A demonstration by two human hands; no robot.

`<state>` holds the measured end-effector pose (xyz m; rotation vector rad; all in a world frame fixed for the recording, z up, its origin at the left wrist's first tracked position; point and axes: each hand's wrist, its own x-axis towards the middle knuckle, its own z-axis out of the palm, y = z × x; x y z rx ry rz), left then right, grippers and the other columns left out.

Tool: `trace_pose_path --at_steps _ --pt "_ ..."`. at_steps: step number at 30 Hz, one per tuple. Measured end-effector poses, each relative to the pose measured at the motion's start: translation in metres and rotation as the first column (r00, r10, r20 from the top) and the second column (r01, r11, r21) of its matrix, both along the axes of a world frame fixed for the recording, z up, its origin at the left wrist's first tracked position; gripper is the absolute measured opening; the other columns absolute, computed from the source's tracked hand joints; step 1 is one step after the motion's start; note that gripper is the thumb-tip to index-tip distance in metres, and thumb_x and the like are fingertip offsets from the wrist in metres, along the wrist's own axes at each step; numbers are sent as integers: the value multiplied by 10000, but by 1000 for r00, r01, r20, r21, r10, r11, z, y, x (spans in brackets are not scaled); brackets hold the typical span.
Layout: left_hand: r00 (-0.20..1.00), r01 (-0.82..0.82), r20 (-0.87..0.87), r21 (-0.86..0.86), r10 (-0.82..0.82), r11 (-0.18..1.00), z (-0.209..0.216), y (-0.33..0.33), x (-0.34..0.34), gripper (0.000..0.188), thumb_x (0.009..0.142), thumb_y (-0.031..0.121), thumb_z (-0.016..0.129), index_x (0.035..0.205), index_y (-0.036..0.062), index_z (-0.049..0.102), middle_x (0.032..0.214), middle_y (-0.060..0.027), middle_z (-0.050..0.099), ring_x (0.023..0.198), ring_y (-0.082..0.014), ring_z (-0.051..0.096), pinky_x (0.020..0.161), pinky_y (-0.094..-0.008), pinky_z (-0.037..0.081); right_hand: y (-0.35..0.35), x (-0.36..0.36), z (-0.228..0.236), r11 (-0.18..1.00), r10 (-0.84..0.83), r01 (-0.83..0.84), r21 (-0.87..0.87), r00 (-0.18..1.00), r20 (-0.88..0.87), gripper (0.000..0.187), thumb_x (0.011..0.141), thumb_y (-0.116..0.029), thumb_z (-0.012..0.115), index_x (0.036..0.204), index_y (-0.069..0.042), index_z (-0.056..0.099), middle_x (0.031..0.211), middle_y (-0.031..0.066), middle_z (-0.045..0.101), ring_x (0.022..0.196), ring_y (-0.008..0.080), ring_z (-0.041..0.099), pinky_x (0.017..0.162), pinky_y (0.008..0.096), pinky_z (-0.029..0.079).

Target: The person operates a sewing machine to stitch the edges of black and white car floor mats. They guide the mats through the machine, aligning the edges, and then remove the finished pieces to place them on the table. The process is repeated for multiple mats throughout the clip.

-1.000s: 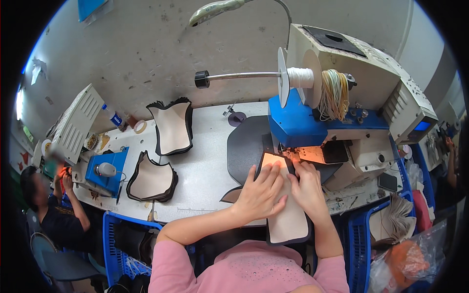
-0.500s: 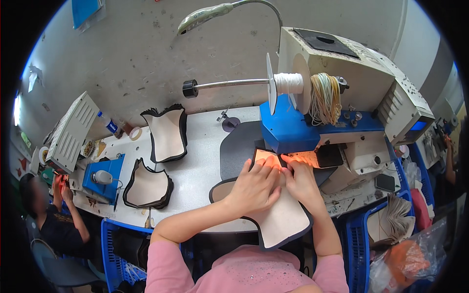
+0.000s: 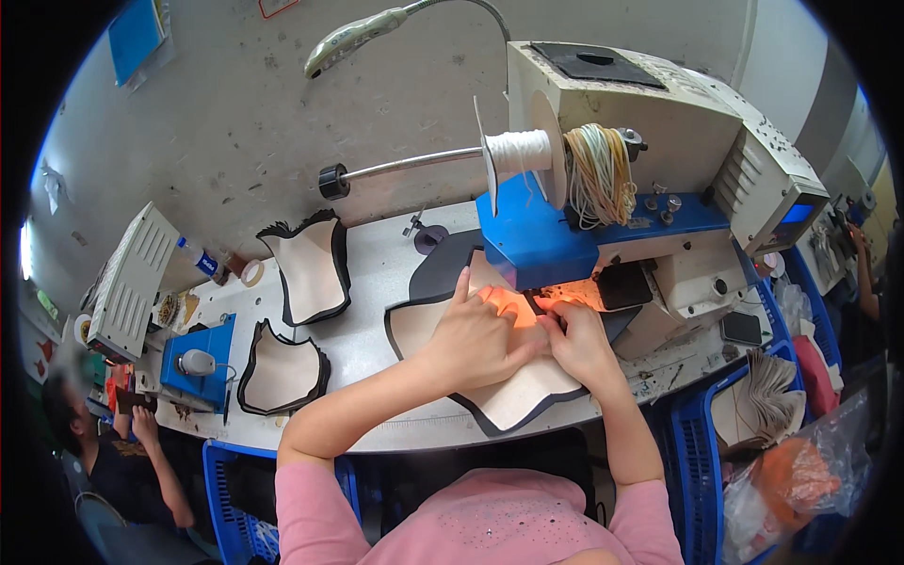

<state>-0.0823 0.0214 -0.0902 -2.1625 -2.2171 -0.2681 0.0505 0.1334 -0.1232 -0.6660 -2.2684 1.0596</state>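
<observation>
A beige panel with dark edging [image 3: 513,403], shaped with several lobes, lies under the blue head of a machine [image 3: 539,235]. An orange light glows on it at the work point. My left hand [image 3: 478,337] rests flat on the panel with fingers spread, its index finger pointing away from me. Close to the machine's working point, my right hand [image 3: 579,344] has its fingers curled, with thumb and forefinger pinching the panel's edge. The fingertips and the machine's foot partly hide that edge.
Two stacks of similar panels, a far stack [image 3: 315,268] and a near stack [image 3: 282,372], lie to the left. A white cord spool [image 3: 518,151] sits above the machine. Blue crates [image 3: 697,461] stand either side of me. At far left a person works at another machine [image 3: 198,363].
The panel has turned clockwise, its near lobe swinging left and its left lobe moving farther away. My left hand's fingers have spread wider. The view has shifted slightly.
</observation>
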Motion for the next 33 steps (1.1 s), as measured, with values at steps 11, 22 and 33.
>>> trace_pose_path --at_steps 11,22,33 --pt "993 55 -108 117 -42 992 -21 -1 -13 465 772 357 588 997 -49 606 971 -203 560 1002 -374 505 1028 -485 271 -3 0 3 1000 -8 7 -2 1000 -12 130 758 -54 594 807 66 601 679 196 575 663 353 557 629 396 424" --pt "976 113 161 204 -147 973 -15 0 -26 283 801 201 608 1038 47 612 1048 -172 550 985 -356 514 852 -391 430 -3 -2 -6 999 -12 16 45 997 -80 138 751 -72 615 816 49 607 630 145 558 617 314 534 602 387 409" --pt "975 184 92 168 -202 968 -9 13 -50 286 766 111 588 1031 196 652 966 -28 553 907 -219 546 719 -348 498 -1 15 -4 970 -2 41 239 987 -162 110 745 -47 620 828 19 650 722 132 613 712 289 583 687 374 412"
